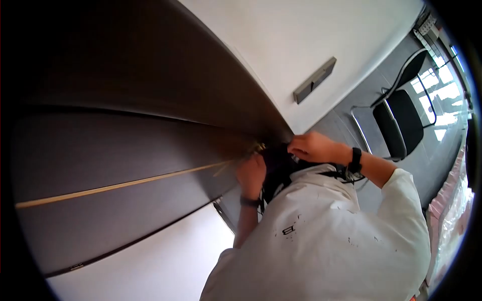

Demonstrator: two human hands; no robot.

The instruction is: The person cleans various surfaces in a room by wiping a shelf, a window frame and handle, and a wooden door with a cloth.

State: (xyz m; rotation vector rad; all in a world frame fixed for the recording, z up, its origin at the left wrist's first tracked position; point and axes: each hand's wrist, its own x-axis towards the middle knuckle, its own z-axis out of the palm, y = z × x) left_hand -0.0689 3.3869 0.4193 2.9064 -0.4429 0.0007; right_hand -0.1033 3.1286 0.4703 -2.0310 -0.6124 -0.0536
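Note:
My left hand [251, 174] is closed, its fingers curled close to the edge of a dark panel [125, 145]. Just above it is a small brass-coloured fitting [259, 147], too blurred to identify. My right hand [315, 147] is closed in a pinch beside a dark, cloth-like item [277, 159] in front of my waist. What either hand holds is hidden or too small to make out. Dark bands sit on both wrists.
A thin tan strip [120, 186] runs along the dark panel. The white wall [271, 45] carries a grey switch plate [315, 80]. A black chair [399, 120] with a metal frame stands on the grey tiled floor [346, 120]. Pink, plastic-wrapped material [449, 210] lies at right.

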